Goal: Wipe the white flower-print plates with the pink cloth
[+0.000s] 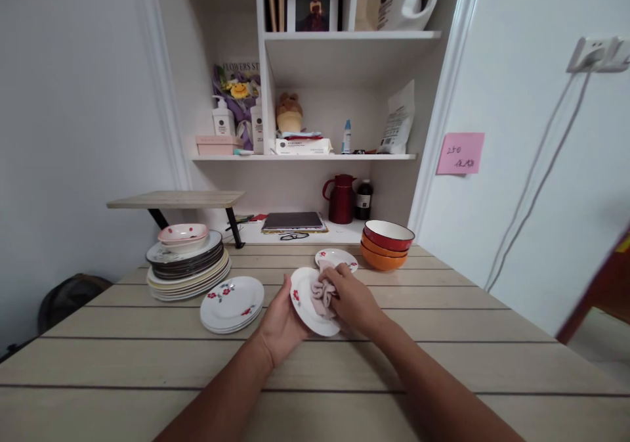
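Observation:
My left hand (pixel 283 324) grips the left edge of a small white plate (pixel 301 297) with red flowers, tilted above the table. In my right hand (pixel 352 297) is a crumpled pale pink cloth (pixel 322 294), pressed against the plate's face. Just behind, another flowered plate (pixel 339 257) lies on the table. To the left of my left hand sits a short stack of matching flowered plates (pixel 232 303). The fingertips under the held plate and within the cloth are partly hidden.
A taller stack of plates (pixel 189 278) topped by pink-and-white bowls (pixel 183 234) stands at the left, near a small raised shelf (pixel 177 199). Stacked red and orange bowls (pixel 387 245) are at the back right. Behind are a red jug (pixel 342 199), dark bottle (pixel 363 200), laptop (pixel 294 221) and glasses (pixel 294 236).

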Demonstrator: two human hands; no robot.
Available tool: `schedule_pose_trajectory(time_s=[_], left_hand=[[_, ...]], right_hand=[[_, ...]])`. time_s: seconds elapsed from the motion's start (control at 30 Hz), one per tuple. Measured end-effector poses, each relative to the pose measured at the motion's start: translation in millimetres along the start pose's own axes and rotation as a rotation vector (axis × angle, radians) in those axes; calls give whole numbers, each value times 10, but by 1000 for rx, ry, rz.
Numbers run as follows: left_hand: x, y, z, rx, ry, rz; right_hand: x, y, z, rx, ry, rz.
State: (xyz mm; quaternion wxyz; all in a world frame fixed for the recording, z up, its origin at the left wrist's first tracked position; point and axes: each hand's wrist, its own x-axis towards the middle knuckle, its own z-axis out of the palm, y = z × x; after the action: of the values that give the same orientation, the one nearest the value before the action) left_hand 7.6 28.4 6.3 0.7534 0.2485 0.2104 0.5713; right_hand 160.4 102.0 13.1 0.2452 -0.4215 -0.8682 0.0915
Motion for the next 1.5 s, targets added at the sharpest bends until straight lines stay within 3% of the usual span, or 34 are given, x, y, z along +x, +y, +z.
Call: schedule_pose_trajectory(time_s=[0.17, 0.3, 0.5, 0.67, 0.87, 1.0, 1.1, 1.27, 1.5], left_hand=[[-16, 109, -21, -45, 40, 171], [-15, 61, -20, -43, 56, 57], [7, -55, 29, -42, -4, -23], [6, -37, 24, -37, -14, -16], [-30, 92, -10, -46, 66, 119], [-24, 51, -29, -35, 80, 16], [1, -28, -15, -37, 52, -52], [11, -78, 27, -31, 7, -43], [-22, 82, 2, -28, 86, 91]], right_hand=[[-88, -183, 32, -23, -115, -147], [-133, -369, 73, 63, -80, -265], [-61, -283, 50, 145, 35, -128], [-18, -144, 50, 117, 8, -66], [-100, -252, 58, 94, -127, -214], [-139, -367, 47, 95, -133, -276], [-118, -366, 35, 124, -68, -241], [-47, -187, 42, 126, 28, -81], [-48, -114, 65, 21, -130, -61]])
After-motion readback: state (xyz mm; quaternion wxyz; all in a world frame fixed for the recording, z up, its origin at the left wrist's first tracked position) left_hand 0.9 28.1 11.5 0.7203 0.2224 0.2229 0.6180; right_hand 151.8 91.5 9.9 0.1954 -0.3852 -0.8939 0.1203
